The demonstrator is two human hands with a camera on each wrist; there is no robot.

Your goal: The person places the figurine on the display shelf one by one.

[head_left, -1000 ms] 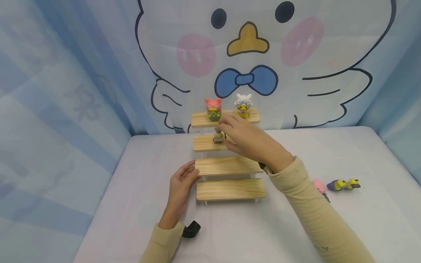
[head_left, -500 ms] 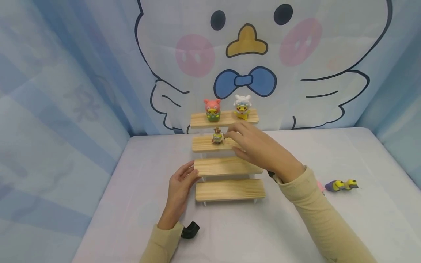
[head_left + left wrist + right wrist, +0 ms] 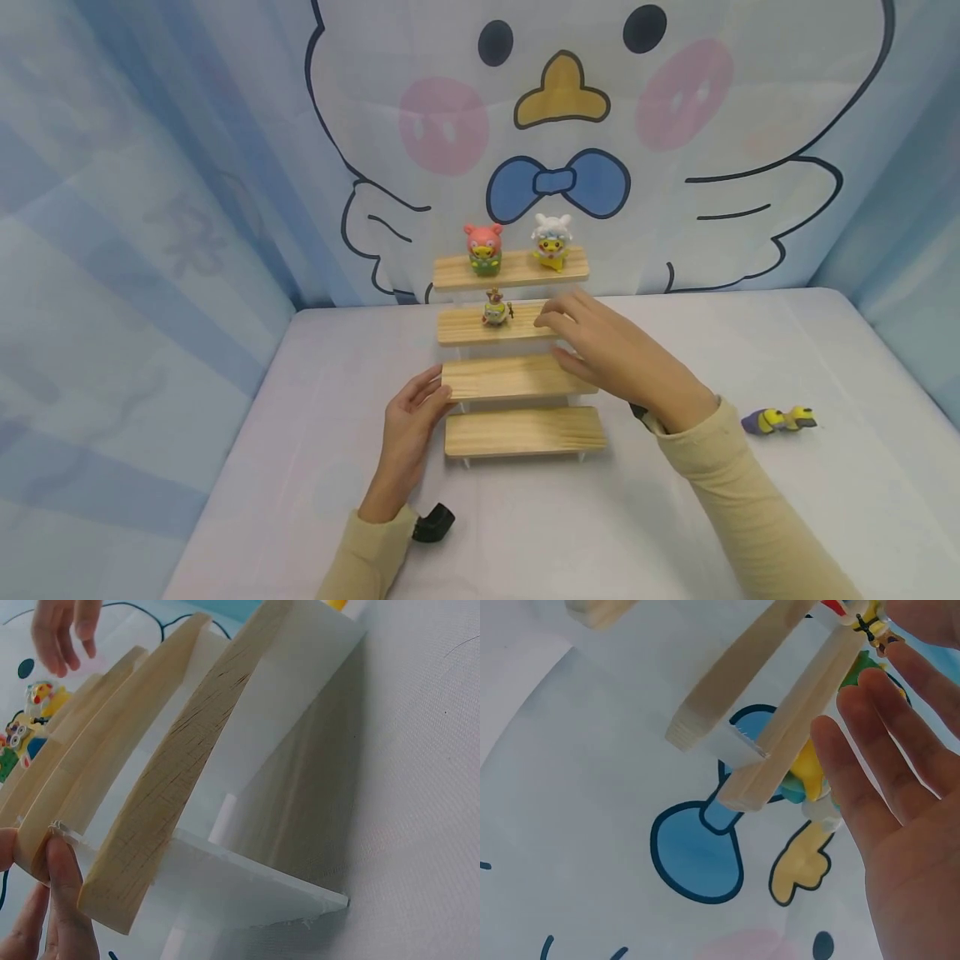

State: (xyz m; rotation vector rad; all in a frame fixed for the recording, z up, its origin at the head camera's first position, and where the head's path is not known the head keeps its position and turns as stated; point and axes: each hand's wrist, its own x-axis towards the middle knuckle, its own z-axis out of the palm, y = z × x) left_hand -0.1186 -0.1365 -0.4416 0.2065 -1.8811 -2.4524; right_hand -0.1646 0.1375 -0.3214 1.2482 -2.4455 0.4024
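A four-step wooden display stand (image 3: 525,432) with white supports stands on the table. My left hand (image 3: 407,429) pinches the left end of its second-lowest step between thumb and fingers, as the left wrist view confirms. On the second step from the top, a small yellow goggled figurine (image 3: 495,312) with a brown crown and a tiny staff stands upright. To its right hovers my right hand (image 3: 621,357), holding nothing, its fingers (image 3: 862,765) extended and apart from the figurine. The top step bears a pink-hooded figurine (image 3: 484,252) and a white-hooded yellow figurine (image 3: 552,242).
Two yellow figurines, one with purple (image 3: 763,422) and one with tan (image 3: 801,417), lie on the white table (image 3: 300,433) at the right. A blue-and-white curtain (image 3: 765,108) printed with a cartoon bird hangs behind the stand.
My right hand has let go of the crowned figurine and drawn back to the right and down. That figurine stays on its step. The right sleeve now covers the pink thing on the table.
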